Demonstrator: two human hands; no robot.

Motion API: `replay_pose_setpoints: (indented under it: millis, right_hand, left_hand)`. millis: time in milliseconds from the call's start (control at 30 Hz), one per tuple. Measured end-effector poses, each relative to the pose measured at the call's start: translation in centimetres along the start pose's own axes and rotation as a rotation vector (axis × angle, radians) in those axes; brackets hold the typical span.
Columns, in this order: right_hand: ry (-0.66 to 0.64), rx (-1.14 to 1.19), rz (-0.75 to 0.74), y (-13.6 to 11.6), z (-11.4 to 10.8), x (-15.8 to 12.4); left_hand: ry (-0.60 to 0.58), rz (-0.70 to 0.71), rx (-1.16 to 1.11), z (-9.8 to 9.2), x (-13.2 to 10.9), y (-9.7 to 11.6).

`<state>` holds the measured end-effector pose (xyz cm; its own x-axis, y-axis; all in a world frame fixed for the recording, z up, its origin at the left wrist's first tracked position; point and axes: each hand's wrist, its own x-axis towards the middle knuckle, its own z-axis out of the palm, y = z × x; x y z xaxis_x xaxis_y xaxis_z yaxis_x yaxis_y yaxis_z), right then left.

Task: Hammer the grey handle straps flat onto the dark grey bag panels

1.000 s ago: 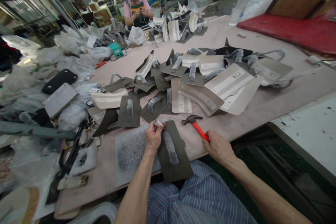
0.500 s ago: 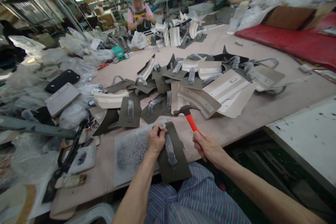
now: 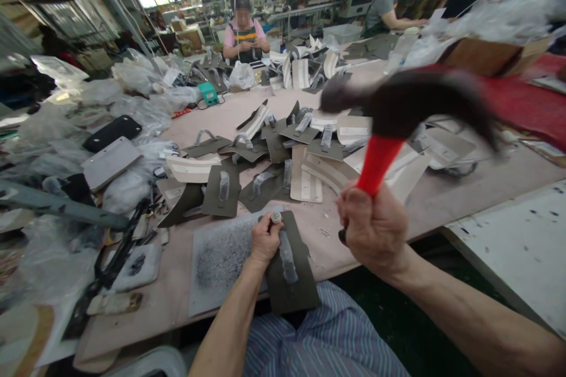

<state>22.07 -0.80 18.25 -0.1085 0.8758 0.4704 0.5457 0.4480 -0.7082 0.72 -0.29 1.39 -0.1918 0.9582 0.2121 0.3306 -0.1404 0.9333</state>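
My right hand (image 3: 375, 230) is closed round the red handle of a claw hammer (image 3: 384, 153), raised high and close to the camera; its dark head is smeared by motion. Between thumb and fingers, my left hand (image 3: 266, 240) grips a short tool with a round metal top (image 3: 276, 218). It stands upright at the far end of a dark olive panel (image 3: 300, 265). A plastic-wrapped handle strap (image 3: 287, 256) runs along this panel. The panel's near end reaches over the table edge above my lap. Under its left side lies a worn pale board (image 3: 221, 265). The tool's lower end is hidden.
Several similar panels with wrapped handles (image 3: 221, 188) are heaped across the table (image 3: 283, 97). Plastic bags (image 3: 48, 147) and a grey bar (image 3: 62, 212) crowd the left. A white surface (image 3: 517, 247) lies at right. A person (image 3: 243, 32) sits across the table, another (image 3: 389, 6) farther right.
My right hand has swung the hammer up and toward the camera from low over the table. My left hand keeps its grip on the short tool at the panel's far end.
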Motion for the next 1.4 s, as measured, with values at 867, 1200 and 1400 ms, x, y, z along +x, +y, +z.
replay_pose_setpoints:
  millis: [867,1200,1400]
  right_hand:
    - [-0.847,-0.461,-0.585,2.2,9.4,-5.7]
    - [-0.744,-0.684,-0.220,-0.1,11.5,-6.6]
    - [-0.638,-0.735,0.152,0.7,9.9,-5.3]
  left_hand:
    - [0.208,-0.331,-0.331,0.4,1.2,0.0]
    - [0.480,-0.171,-0.433,-4.8,5.9,5.4]
    - [0.382,0.033,-0.331,-6.7,3.9,9.3]
